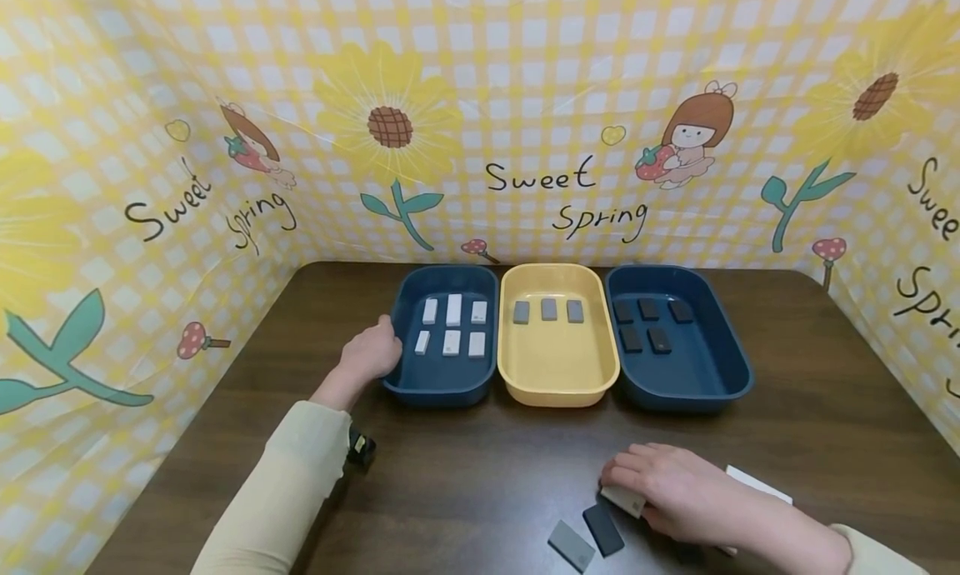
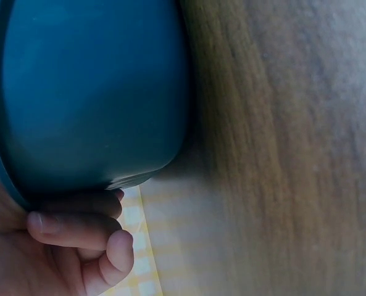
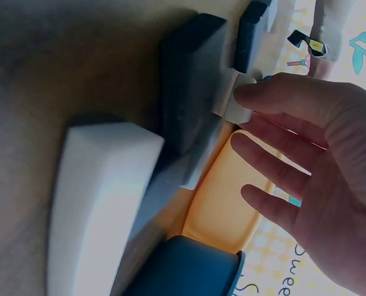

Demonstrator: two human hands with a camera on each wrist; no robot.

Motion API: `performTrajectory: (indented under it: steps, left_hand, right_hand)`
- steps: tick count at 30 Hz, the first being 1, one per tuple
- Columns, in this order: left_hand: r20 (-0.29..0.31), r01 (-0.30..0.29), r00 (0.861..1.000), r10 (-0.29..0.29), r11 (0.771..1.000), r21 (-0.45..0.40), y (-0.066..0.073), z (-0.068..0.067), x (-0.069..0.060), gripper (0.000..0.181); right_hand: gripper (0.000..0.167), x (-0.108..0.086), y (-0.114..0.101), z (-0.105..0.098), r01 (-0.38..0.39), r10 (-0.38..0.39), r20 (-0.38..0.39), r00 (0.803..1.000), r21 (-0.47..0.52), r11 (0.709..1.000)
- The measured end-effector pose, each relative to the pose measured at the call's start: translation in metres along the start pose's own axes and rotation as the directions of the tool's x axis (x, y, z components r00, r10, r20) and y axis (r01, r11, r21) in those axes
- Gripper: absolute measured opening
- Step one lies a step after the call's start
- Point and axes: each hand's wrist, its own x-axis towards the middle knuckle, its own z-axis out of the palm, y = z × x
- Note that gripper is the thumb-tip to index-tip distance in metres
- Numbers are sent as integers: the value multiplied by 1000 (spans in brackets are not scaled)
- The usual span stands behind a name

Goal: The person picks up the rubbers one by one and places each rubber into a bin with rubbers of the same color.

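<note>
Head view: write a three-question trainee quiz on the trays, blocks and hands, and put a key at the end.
1. How many gray rectangular blocks lie in the yellow tray?
2. True or false: the left hand touches the leftmost blue tray.
3. What does the right hand pinch?
(a) the yellow tray's rim
(b) a light-colored rectangular block
(c) a black rectangular block

Key: 1. Three. 2. True. 3. b.
</note>
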Motion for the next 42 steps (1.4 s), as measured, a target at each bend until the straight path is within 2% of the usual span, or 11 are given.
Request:
performTrajectory:
  steps: [5, 11, 14, 21, 28, 35, 42]
  left_hand:
    - [5, 5, 1000, -5, 1000, -4, -1, 1, 0, 54]
    - [-4, -5, 1000, 5, 1000, -5, -2, 2, 0, 54]
    - [-4, -11, 1000, 11, 1000, 1, -1, 2, 0, 54]
    - [-17, -14, 1000, 14, 1000, 10, -1, 1, 0, 53]
    - [-14, -14, 1000, 14, 1000, 12, -1, 1, 0, 53]
    - [-2, -7, 1000, 7, 1000, 8, -1, -2, -2, 53]
    - [5, -3, 1000, 3, 1000, -3, -1, -1, 0, 54]
  right_hand:
    - [45, 7, -1, -9, -31, 32, 18, 999, -20, 999]
    - [45, 16, 1, -16, 22, -31, -84, 996, -96, 995]
    - [46, 23, 2, -20, 25, -38, -110, 993, -118, 993]
    - [42, 47, 2, -31, 11, -22, -101, 995, -107, 994]
    - [39, 84, -4, -38, -18, 9, -97, 995, -86, 996]
    - [42, 133, -14, -47, -15, 2, -155, 988, -81, 997]
    - [38, 181, -27, -49, -91, 76, -188, 979, -71, 993]
